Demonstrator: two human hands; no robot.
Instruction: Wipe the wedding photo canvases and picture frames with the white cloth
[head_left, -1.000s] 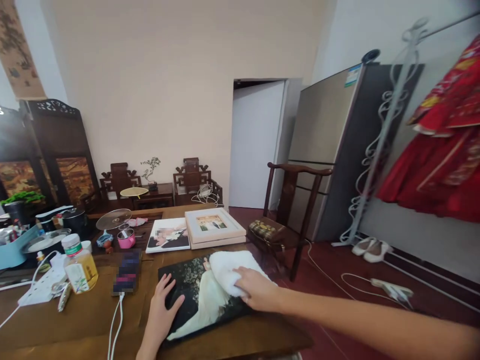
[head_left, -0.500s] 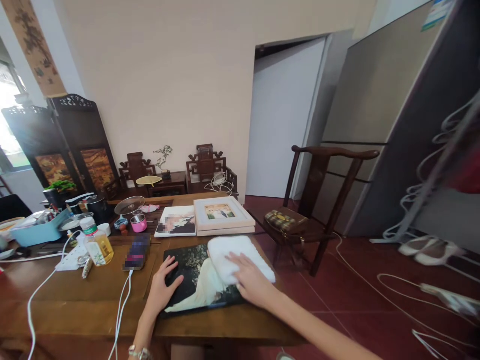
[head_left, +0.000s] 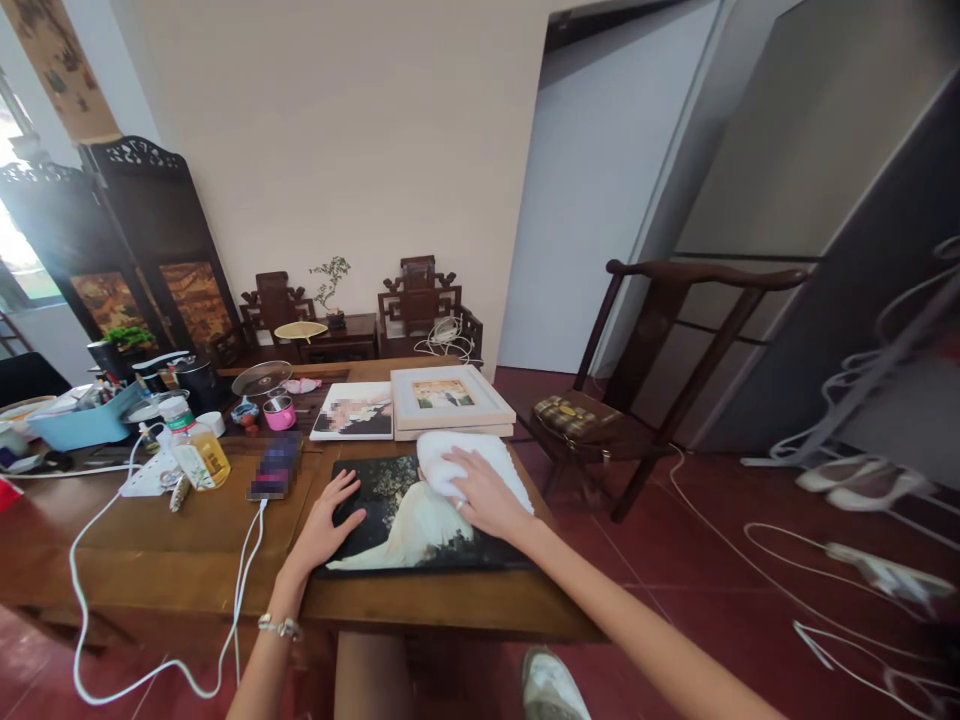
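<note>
White cloth (head_left: 436, 457) lies on the upper right of the photo panel (head_left: 412, 525), in the head view. Right hand (head_left: 486, 493): fingers extended over the cloth; whether they grip cannot be told. Left hand (head_left: 324, 522): fingers spread, grasping nothing, touching the panel's left edge. Panel rests flat on the surface (head_left: 180, 550), near the frames (head_left: 480, 405).

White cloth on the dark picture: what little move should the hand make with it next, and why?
Maybe the right hand should slide the white cloth toward the left hand, because the cloth covers only the upper right of the dark picture, leaving its lower middle uncovered.
</note>
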